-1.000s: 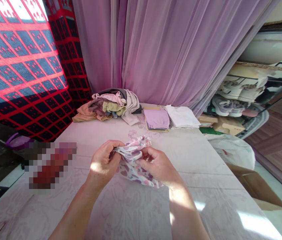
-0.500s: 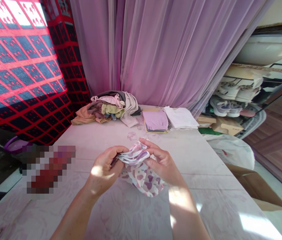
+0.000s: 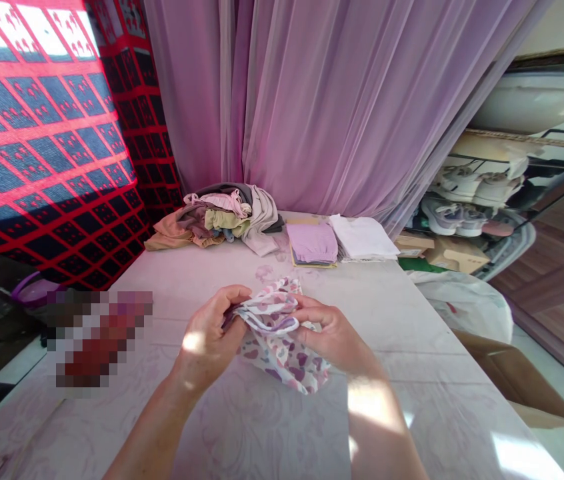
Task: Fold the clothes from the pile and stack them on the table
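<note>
L hand (image 3: 213, 331) & R hand (image 3: 338, 335) grip heart-print cloth (image 3: 289, 357), in front of lilac stack (image 3: 313, 241). Layers may slip if R pinch loosens; lower part could bunch w/ uneven pull.

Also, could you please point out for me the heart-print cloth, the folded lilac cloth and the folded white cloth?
Heart-print cloth (image 3: 285, 353): head view, on its lower part.
Folded lilac cloth (image 3: 313, 243): head view, on its top face.
Folded white cloth (image 3: 363, 236): head view, on its top face.
</note>
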`<state>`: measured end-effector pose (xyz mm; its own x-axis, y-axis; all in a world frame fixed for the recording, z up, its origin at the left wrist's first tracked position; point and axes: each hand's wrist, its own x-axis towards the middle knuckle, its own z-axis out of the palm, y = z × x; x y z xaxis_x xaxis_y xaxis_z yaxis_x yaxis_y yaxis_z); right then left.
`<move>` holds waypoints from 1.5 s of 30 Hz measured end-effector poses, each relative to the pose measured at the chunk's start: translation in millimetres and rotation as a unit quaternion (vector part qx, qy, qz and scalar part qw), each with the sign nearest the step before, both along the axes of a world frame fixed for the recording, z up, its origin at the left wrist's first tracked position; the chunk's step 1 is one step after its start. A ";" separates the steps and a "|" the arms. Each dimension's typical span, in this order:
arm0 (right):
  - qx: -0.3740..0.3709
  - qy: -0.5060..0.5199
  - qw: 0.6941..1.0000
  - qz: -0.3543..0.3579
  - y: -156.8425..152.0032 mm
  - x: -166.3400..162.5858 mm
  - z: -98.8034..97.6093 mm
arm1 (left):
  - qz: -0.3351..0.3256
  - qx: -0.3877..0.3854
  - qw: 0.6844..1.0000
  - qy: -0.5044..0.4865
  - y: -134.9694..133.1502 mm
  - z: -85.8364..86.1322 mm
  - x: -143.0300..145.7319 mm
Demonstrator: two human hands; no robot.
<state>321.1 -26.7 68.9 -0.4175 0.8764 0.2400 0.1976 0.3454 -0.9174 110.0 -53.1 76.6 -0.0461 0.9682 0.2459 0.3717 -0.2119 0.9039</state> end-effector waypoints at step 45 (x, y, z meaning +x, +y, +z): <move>0.131 -0.110 0.954 -0.248 12.9 22.0 -11.4 | -0.083 -0.080 0.983 0.140 14.7 -14.4 -29.1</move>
<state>343.1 -13.9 57.4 -0.0322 0.9011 0.4325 0.5736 0.3710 -0.7303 80.9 -38.4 62.2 0.1647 0.9838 0.0707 0.5829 -0.1549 0.7976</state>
